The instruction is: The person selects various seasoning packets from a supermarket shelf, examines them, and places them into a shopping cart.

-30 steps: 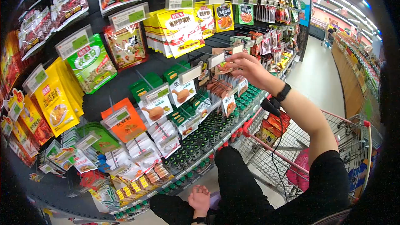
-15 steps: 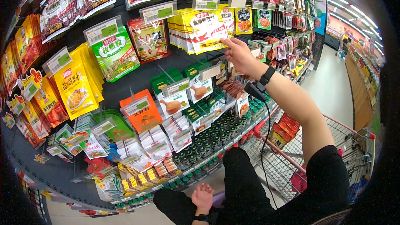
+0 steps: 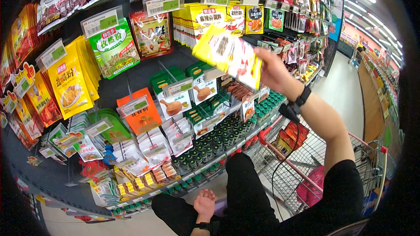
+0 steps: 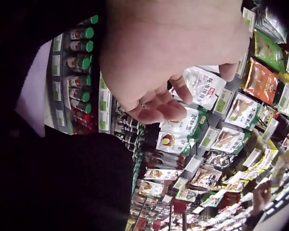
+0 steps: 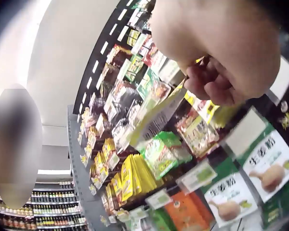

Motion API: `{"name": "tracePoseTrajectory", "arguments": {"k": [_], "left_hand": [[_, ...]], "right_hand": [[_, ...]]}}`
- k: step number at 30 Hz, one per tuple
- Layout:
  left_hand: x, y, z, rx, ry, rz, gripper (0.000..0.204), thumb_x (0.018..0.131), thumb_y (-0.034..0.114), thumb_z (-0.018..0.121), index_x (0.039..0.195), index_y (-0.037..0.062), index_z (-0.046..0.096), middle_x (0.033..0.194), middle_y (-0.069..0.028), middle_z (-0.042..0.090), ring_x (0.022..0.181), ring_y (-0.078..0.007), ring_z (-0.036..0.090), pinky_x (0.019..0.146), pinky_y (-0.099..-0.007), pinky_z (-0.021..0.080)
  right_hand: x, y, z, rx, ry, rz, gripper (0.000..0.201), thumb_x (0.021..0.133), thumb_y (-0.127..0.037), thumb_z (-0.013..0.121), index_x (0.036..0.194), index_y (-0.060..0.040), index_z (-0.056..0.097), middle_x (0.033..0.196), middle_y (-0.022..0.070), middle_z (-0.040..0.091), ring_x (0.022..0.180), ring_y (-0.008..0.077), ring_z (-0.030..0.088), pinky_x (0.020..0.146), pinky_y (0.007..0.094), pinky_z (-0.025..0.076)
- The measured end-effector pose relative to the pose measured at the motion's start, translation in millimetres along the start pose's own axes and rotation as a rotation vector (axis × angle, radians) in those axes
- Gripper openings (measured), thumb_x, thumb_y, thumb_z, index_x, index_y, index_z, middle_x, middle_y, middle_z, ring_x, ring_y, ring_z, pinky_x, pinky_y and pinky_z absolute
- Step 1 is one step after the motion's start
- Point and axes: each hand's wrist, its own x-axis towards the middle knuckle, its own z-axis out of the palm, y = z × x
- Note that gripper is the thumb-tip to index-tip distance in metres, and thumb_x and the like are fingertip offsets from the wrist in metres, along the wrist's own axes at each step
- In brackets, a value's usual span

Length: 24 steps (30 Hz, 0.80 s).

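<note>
Risks, near to far. My left hand (image 3: 204, 203) lies palm up near my lap, fingers loosely curled, holding nothing; little hazard there. The cable (image 3: 273, 183) hangs from my right wrist beside the cart (image 3: 297, 171); a wide arm swing could snag it on the rim. My right hand (image 3: 276, 72) is narrow, pinching the packet (image 3: 232, 54) by its right end, in front of the rack. With one end gripped, a loosened pinch could let it slip or tip. Its lower edge could also clip a price tag (image 3: 177, 88) if carried low; the gap I cannot judge.

Counts, near to far. Hands: 2. Cart: 1, with 1 pink bag (image 3: 311, 185) and several red packs (image 3: 292, 136), number unclear. Packet held: 1 seen; a second behind it I cannot rule out. Bottles (image 3: 205, 150): too many. Orange pack (image 3: 140, 112): 1 front. Ginger packs (image 3: 175, 105): 2 fronts. Green pack (image 3: 113, 49), farther left: 1 front. Yellow stock (image 3: 210, 15), far side: overlapping, uncounted.
</note>
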Motion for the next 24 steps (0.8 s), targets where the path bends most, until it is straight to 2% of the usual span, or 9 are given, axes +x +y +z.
{"name": "tracePoseTrajectory", "arguments": {"k": [4, 6, 9, 10, 13, 14, 17, 21, 24], "left_hand": [[4, -4, -12, 0.028, 0.015, -0.005, 0.049, 0.08, 0.046, 0.06, 0.109, 0.0067, 0.057, 0.106, -0.0137, 0.059, 0.09, -0.0265, 0.055, 0.082, -0.0404, 0.043], [-4, -6, -6, 0.138, -0.151, -0.023, 0.066, 0.08, 0.056, 0.061, 0.121, 0.0051, 0.051, 0.117, -0.0177, 0.058, 0.1, -0.0287, 0.058, 0.087, -0.0404, 0.045], [-13, -5, 31, 0.305, -0.471, -0.064, 0.08, 0.082, 0.059, 0.062, 0.132, 0.0022, 0.04, 0.127, -0.0217, 0.054, 0.109, -0.0308, 0.059, 0.09, -0.0385, 0.046], [-13, -8, 31, 0.371, -0.424, -0.097, 0.075, 0.083, 0.055, 0.063, 0.132, 0.0018, 0.04, 0.127, -0.0214, 0.054, 0.108, -0.0302, 0.06, 0.089, -0.0373, 0.047], [-19, -14, 27, 0.544, -0.25, -0.169, 0.055, 0.089, 0.031, 0.065, 0.129, 0.0004, 0.042, 0.126, -0.0191, 0.056, 0.103, -0.026, 0.062, 0.085, -0.0328, 0.049], [-19, -13, 21, 0.539, -0.215, -0.147, 0.052, 0.09, 0.029, 0.064, 0.128, 0.0004, 0.043, 0.126, -0.0186, 0.056, 0.103, -0.0253, 0.063, 0.086, -0.0336, 0.049], [-9, -18, -29, 0.404, -0.163, -0.039, 0.048, 0.091, 0.021, 0.062, 0.13, 0.0007, 0.044, 0.127, -0.0153, 0.056, 0.105, -0.0233, 0.061, 0.09, -0.0387, 0.049], [-3, -13, 22, 0.244, 0.026, 0.108, 0.049, 0.093, 0.013, 0.06, 0.137, 0.0024, 0.042, 0.13, -0.0106, 0.055, 0.116, -0.0239, 0.056, 0.1, -0.0418, 0.044], [-7, -13, 20, 0.531, 0.253, 0.058, 0.046, 0.094, 0.01, 0.057, 0.136, 0.002, 0.042, 0.13, -0.0101, 0.054, 0.117, -0.0229, 0.056, 0.1, -0.0396, 0.044]], "right_hand": [[-49, 89, -13, -0.142, -0.131, 0.243, 0.019, 0.1, -0.021, 0.049, 0.107, -0.0068, 0.059, 0.088, 0.0048, 0.069, 0.068, 0.0175, 0.068, 0.063, 0.0358, 0.058], [-90, 142, -11, -0.405, -0.415, 0.409, 0.016, 0.098, -0.023, 0.053, 0.1, -0.0078, 0.057, 0.084, 0.0052, 0.067, 0.069, 0.015, 0.068, 0.06, 0.0318, 0.056], [-143, 215, -4, -0.927, -0.825, 0.055, 0.018, 0.096, -0.021, 0.054, 0.101, -0.0041, 0.056, 0.076, 0.0146, 0.064, 0.064, 0.0285, 0.066, 0.057, 0.0411, 0.052], [-153, 237, -8, -1.041, -0.922, -0.052, 0.018, 0.092, -0.019, 0.056, 0.102, -0.0038, 0.056, 0.073, 0.0188, 0.063, 0.063, 0.0352, 0.064, 0.057, 0.0454, 0.051], [-168, 273, -16, -1.001, -0.934, 0.085, 0.02, 0.091, -0.021, 0.056, 0.102, -0.0046, 0.056, 0.073, 0.0206, 0.062, 0.068, 0.0412, 0.062, 0.06, 0.0491, 0.05], [-167, 278, -18, -0.999, -0.954, 0.007, 0.021, 0.091, -0.023, 0.055, 0.102, -0.0046, 0.055, 0.071, 0.0192, 0.061, 0.069, 0.0407, 0.062, 0.061, 0.05, 0.049], [-145, 263, -13, -0.894, -0.955, 0.265, 0.022, 0.091, -0.024, 0.057, 0.099, -0.004, 0.055, 0.077, 0.0195, 0.062, 0.071, 0.0403, 0.062, 0.062, 0.048, 0.048], [-140, 261, -24, -0.735, -1.071, 0.371, 0.019, 0.086, -0.016, 0.064, 0.096, -0.0013, 0.058, 0.082, 0.0186, 0.065, 0.079, 0.0355, 0.063, 0.067, 0.0432, 0.049], [-148, 271, -28, -0.854, -1.272, 0.328, 0.019, 0.088, -0.019, 0.061, 0.098, -0.0038, 0.058, 0.081, 0.0161, 0.066, 0.08, 0.0359, 0.065, 0.067, 0.0446, 0.05]]}}
